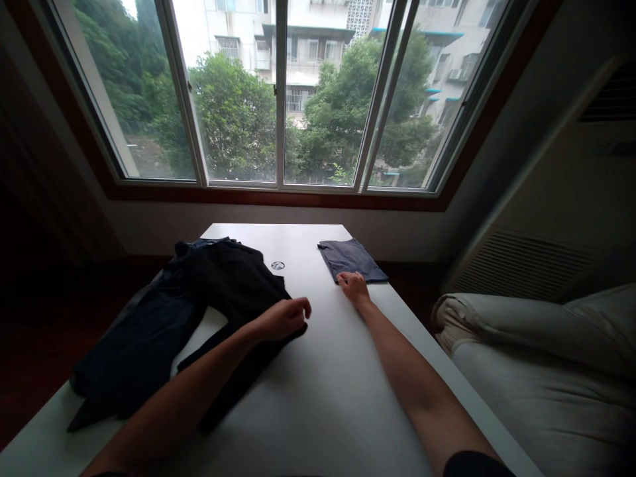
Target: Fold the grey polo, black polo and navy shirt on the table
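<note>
My left hand (284,319) is over the right-hand end of a black garment (231,268), its fingers loosely bent and a little apart. Nothing shows between them, though the palm side is hidden. Beneath my left forearm, a long dark part of that garment stretches toward the table's near side. Closed at the near left corner of a folded grey-blue garment (355,258), my right hand (354,289) has its thumb and fingers together on the cloth. The folded piece lies flat by the table's right edge.
Dark navy clothing (144,331) lies heaped along the left of the white table (318,411). A small dark round mark or item (277,265) is near the far end. A pale sofa (541,344) stands at the right, beyond the table edge. Behind is a window (281,99).
</note>
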Demonstrator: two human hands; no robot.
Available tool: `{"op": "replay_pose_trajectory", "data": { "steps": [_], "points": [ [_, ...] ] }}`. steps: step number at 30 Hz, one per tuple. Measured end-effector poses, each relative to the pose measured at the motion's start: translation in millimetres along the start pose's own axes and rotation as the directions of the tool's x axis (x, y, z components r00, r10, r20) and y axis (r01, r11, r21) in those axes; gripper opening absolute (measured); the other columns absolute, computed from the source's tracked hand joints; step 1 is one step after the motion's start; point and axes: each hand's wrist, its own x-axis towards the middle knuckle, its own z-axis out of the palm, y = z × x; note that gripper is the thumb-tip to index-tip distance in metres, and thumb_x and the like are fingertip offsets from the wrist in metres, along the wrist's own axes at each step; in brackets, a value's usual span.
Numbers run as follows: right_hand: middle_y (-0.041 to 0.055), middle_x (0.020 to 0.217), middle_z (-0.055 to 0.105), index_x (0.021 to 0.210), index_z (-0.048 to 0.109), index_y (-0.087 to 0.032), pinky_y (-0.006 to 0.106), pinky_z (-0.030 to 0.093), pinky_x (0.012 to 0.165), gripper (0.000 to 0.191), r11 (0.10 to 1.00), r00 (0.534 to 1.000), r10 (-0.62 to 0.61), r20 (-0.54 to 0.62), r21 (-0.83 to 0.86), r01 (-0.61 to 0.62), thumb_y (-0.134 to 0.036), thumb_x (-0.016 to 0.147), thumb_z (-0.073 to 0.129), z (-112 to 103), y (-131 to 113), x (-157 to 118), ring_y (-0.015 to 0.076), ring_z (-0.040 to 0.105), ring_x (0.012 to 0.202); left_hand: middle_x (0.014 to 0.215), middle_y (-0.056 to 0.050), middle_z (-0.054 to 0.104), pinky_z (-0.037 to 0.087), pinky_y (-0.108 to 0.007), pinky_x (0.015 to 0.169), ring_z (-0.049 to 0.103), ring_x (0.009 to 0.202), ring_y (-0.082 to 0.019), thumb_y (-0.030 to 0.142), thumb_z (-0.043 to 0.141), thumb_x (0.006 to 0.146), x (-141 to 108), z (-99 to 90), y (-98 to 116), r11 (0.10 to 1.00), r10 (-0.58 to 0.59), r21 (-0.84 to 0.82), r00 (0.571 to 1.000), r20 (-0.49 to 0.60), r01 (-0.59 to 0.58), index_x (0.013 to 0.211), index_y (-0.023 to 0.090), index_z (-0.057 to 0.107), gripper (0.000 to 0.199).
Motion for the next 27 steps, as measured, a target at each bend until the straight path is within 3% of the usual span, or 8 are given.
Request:
{"op": "replay_pose_trajectory", "data": {
  "steps": [3, 6, 10, 12, 15, 18, 21, 27],
  "points": [
    [0.0066, 0.112, 0.079, 0.11, 0.078, -0.023, 0.035, 0.034, 0.112, 0.031, 1.0, 1.0, -0.004, 0.016, 0.007, 0.004, -0.031, 0.103, 0.048, -3, -2, -1, 0.0239, 0.068, 0.108, 0.074, 0.003, 0.055, 0.038, -0.022, 0.059, 0.048, 0.063, -0.011, 0.017, 0.057, 0.092, -11, 16.0, 46, 0.955, 0.243, -0.244, 0.921, 0.304, -0.171, 0.112, 0.019, 0.069, 0.024],
    [0.0066, 0.113, 0.079, 0.111, 0.078, -0.023, 0.032, 0.039, 0.106, 0.031, 1.0, 0.999, -0.025, 0.048, 0.011, 0.025, -0.032, 0.103, 0.049, -7, -7, -1, 0.0248, 0.068, 0.108, 0.081, 0.0, 0.061, 0.042, -0.023, 0.064, 0.053, 0.068, -0.012, 0.018, 0.057, 0.095, -16, 15.4, 61, 0.929, 0.331, -0.301, 0.85, 0.41, -0.217, 0.116, 0.019, 0.071, 0.026],
    [0.0063, 0.12, 0.077, 0.116, 0.078, -0.024, 0.03, 0.04, 0.105, 0.031, 0.999, 0.991, -0.04, 0.128, 0.009, 0.039, -0.033, 0.104, 0.051, -11, -17, -3, 0.0238, 0.066, 0.113, 0.087, -0.003, 0.068, 0.045, -0.026, 0.071, 0.059, 0.076, -0.016, 0.013, 0.054, 0.09, -4, 5.9, 22, 0.991, 0.104, 0.07, 0.986, 0.127, -0.114, 0.104, 0.02, 0.073, 0.024],
    [0.0065, 0.122, 0.076, 0.118, 0.078, -0.024, 0.029, 0.04, 0.104, 0.031, 0.998, 0.985, -0.06, 0.164, 0.001, 0.06, -0.035, 0.105, 0.052, -12, -22, -4, 0.0231, 0.065, 0.115, 0.098, -0.007, 0.07, 0.048, -0.031, 0.083, 0.063, 0.092, -0.022, 0.017, 0.056, 0.091, 4, -0.7, -15, 0.95, -0.013, 0.31, 0.995, -0.098, 0.043, 0.1, 0.022, 0.073, 0.021],
    [0.0073, 0.119, 0.076, 0.117, 0.078, -0.024, 0.029, 0.04, 0.102, 0.031, 0.995, 0.98, -0.095, 0.176, -0.008, 0.098, -0.039, 0.106, 0.054, -10, -27, -6, 0.0234, 0.064, 0.115, 0.117, -0.011, 0.068, 0.047, -0.039, 0.101, 0.06, 0.115, -0.03, 0.026, 0.059, 0.093, 9, -15.7, -77, 0.826, -0.156, 0.461, 0.918, -0.365, 0.324, 0.113, 0.023, 0.073, 0.024],
    [0.0076, 0.119, 0.076, 0.118, 0.077, -0.023, 0.029, 0.041, 0.1, 0.03, 0.994, 0.978, -0.111, 0.175, -0.006, 0.113, -0.04, 0.105, 0.055, -7, -29, -6, 0.0237, 0.064, 0.115, 0.14, -0.016, 0.061, 0.04, -0.043, 0.113, 0.052, 0.133, -0.034, 0.03, 0.06, 0.094, 1, -34.8, -135, 0.718, -0.236, 0.426, 0.768, -0.595, 0.551, 0.135, 0.019, 0.064, 0.042],
    [0.0077, 0.12, 0.075, 0.12, 0.076, -0.023, 0.03, 0.04, 0.101, 0.031, 0.994, 0.978, -0.105, 0.183, -0.011, 0.108, -0.04, 0.105, 0.056, -6, -30, -6, 0.0234, 0.064, 0.116, 0.148, -0.019, 0.058, 0.039, -0.043, 0.115, 0.052, 0.137, -0.035, 0.037, 0.062, 0.093, -12, -51.7, -174, 0.658, -0.362, 0.313, 0.652, -0.666, 0.685, 0.145, 0.015, 0.055, 0.057],
    [0.0086, 0.123, 0.074, 0.12, 0.076, -0.023, 0.032, 0.039, 0.106, 0.029, 0.991, 0.981, -0.132, 0.142, -0.012, 0.135, -0.038, 0.105, 0.057, -10, -34, -7, 0.0242, 0.063, 0.118, 0.13, -0.014, 0.072, 0.049, -0.036, 0.101, 0.067, 0.122, -0.031, 0.031, 0.067, 0.085, -11, -64.6, -187, 0.743, -0.502, 0.089, 0.641, -0.581, 0.663, 0.144, 0.018, 0.056, 0.061]
  ]
}}
